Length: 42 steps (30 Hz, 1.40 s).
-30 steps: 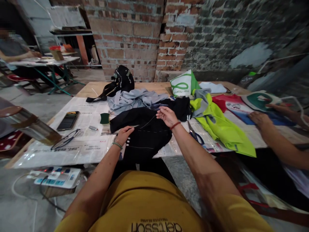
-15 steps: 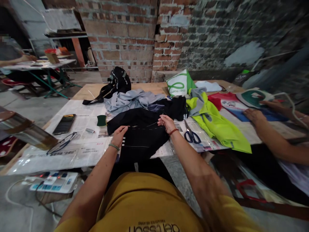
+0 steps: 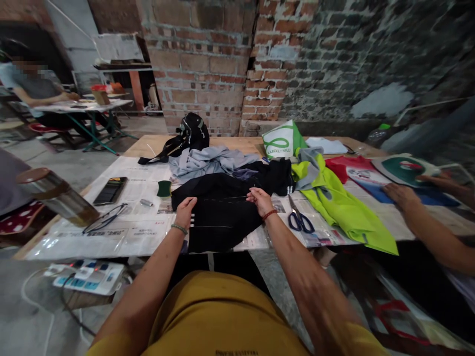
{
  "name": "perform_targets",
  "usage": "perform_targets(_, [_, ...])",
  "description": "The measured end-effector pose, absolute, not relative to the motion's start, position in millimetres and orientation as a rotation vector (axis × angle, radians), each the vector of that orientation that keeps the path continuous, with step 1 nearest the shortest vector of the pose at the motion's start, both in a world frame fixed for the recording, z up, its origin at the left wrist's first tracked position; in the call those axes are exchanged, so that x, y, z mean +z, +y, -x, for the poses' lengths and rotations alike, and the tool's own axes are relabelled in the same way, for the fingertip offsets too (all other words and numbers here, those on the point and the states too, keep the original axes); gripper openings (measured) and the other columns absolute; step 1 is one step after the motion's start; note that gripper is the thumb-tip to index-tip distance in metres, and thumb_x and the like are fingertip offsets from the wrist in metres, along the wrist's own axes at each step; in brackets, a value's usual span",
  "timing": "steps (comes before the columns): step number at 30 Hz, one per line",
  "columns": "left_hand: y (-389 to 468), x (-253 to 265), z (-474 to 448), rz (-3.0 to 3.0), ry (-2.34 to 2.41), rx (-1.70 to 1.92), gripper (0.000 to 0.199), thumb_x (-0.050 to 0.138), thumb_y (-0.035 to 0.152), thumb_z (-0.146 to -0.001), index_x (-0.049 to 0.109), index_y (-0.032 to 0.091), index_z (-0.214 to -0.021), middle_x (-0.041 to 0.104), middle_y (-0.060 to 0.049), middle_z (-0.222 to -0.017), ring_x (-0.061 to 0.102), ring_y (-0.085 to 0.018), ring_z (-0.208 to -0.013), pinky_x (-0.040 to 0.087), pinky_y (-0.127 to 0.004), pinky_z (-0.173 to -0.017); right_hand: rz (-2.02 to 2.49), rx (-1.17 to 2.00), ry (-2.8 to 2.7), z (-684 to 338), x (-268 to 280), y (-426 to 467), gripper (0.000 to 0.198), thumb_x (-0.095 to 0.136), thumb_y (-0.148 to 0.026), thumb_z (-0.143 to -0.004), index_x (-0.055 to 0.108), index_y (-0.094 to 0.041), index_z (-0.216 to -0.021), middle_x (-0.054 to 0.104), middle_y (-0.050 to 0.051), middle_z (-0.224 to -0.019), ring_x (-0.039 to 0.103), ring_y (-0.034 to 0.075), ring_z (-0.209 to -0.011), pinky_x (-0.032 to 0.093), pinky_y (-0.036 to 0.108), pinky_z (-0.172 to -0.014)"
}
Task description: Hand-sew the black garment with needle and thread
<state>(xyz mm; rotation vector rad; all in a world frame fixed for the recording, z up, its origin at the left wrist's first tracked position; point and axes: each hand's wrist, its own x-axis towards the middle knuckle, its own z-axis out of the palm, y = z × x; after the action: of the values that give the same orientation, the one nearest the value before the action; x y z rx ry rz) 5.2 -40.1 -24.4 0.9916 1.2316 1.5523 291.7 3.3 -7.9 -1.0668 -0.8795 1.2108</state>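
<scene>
Left hand point(image 3: 184, 213) has the black cloth point(image 3: 218, 235) pinched at its edge, probably to hold it flat; right hand's point(image 3: 261, 201) fingertips are closed on thread point(image 3: 240, 198), guessing for tension.

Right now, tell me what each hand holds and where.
Left hand: black garment, by its left edge above the white stripes. Right hand: pale thread, exact spot unclear.

Your black cloth point(image 3: 215, 237) is marked with broken white lines and, on its left, short white stripes. Your shirt point(image 3: 222, 311) is mustard, your left bracelet point(image 3: 179, 229) green, your right bracelet point(image 3: 269, 214) reddish brown. The garment point(image 3: 343, 210) on the right is lime and grey; the far bag point(image 3: 279, 141) is white and green.
</scene>
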Motion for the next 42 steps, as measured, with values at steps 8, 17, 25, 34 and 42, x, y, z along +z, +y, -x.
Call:
perform_targets(8, [-42.5, -19.6, -6.4, -0.926, 1.188, 1.564, 0.036, 0.07, 0.043, -0.058, 0.064, 0.014, -0.078, 0.059, 0.001, -0.067, 0.052, -0.011, -0.066, 0.041, -0.022, -0.064, 1.095, 1.138, -0.944, -289.8, -9.1, 1.2, 0.031, 0.07, -0.037, -0.06, 0.062, -0.016, -0.08, 0.064, -0.002, -0.058, 0.05, 0.006, -0.04, 0.036, 0.017, -0.04])
perform_targets(17, [-43.2, -23.0, -5.6, -1.002, 1.193, 1.547, 0.032, 0.069, 0.043, -0.06, 0.066, 0.015, -0.077, 0.059, 0.002, -0.067, 0.051, -0.012, -0.068, 0.04, -0.022, -0.066, 1.141, 1.072, -0.992, -287.8, -12.8, 1.3, 0.033, 0.068, -0.04, -0.06, 0.062, -0.016, -0.081, 0.063, -0.002, -0.059, 0.049, 0.006, -0.041, 0.037, 0.018, -0.042])
perform_targets(25, [-44.5, -24.7, -5.1, -1.011, 1.203, 1.54, 0.027, 0.068, 0.043, -0.061, 0.067, 0.018, -0.073, 0.058, 0.002, -0.065, 0.05, -0.013, -0.068, 0.04, -0.023, -0.065, 1.155, 1.059, -1.005, -285.8, -18.1, -0.5, 0.03, 0.068, -0.038, -0.061, 0.061, -0.018, -0.081, 0.063, -0.002, -0.06, 0.05, 0.007, -0.042, 0.041, 0.02, -0.043])
perform_targets(34, [-46.3, -23.9, -2.5, -1.143, 1.198, 1.48, 0.027, 0.064, 0.042, -0.065, 0.066, 0.017, -0.073, 0.057, 0.001, -0.065, 0.049, -0.012, -0.067, 0.038, -0.022, -0.063, 1.149, 1.071, -0.946, -283.7, -16.0, -2.4, 0.032, 0.069, -0.039, -0.059, 0.06, -0.018, -0.081, 0.062, -0.003, -0.059, 0.049, 0.006, -0.042, 0.04, 0.019, -0.042])
perform_targets(42, [-44.7, -26.4, -3.6, -1.138, 1.221, 1.493, 0.025, 0.066, 0.042, -0.064, 0.068, 0.018, -0.073, 0.059, 0.003, -0.065, 0.05, -0.012, -0.068, 0.038, -0.022, -0.065, 1.129, 1.058, -0.951, -285.5, -14.7, -4.2, 0.029, 0.068, -0.038, -0.062, 0.059, -0.018, -0.08, 0.061, -0.003, -0.06, 0.05, 0.007, -0.044, 0.041, 0.021, -0.045])
